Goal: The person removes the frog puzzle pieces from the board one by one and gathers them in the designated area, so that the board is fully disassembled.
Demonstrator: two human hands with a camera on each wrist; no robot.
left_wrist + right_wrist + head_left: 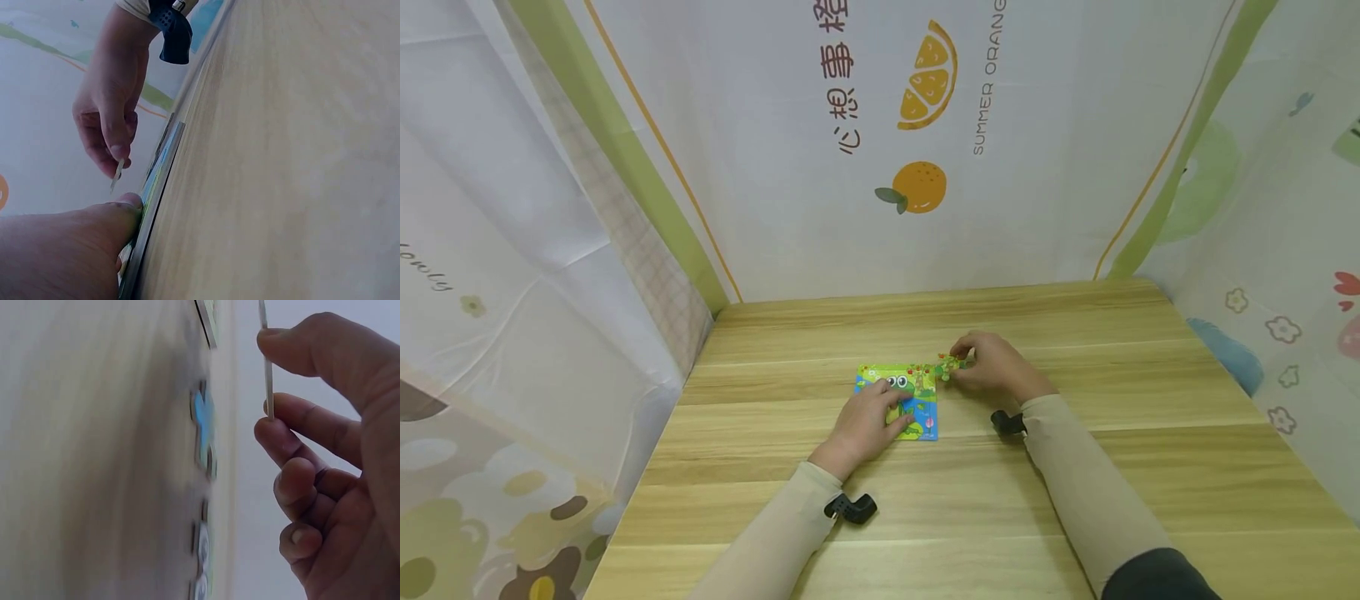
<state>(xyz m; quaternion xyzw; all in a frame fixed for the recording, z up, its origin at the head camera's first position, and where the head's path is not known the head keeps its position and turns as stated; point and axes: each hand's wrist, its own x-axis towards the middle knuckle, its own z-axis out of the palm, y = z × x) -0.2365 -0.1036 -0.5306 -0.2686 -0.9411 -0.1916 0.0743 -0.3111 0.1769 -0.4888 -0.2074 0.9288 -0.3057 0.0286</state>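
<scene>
A small jigsaw puzzle (927, 425) with a green frog, blue water and trees lies flat on the table. My left hand (867, 419) rests on its left and middle part, fingers spread loosely and covering some of the picture. In the left wrist view, the thumb (119, 215) touches the puzzle's face. My right hand (992, 364) pinches a green puzzle piece (947, 365) with red dots, just beyond the puzzle's upper right corner. Seen edge-on in the right wrist view, that thin piece (269, 378) stands between thumb and fingertips. The other fingers curl in beneath.
A wood-grain table (760, 483) spreads around the puzzle. Behind it hangs a white curtain (1022, 208) with orange prints. A blue piece (203, 422) shows low on the surface in the right wrist view. Each wrist carries a black camera (853, 508).
</scene>
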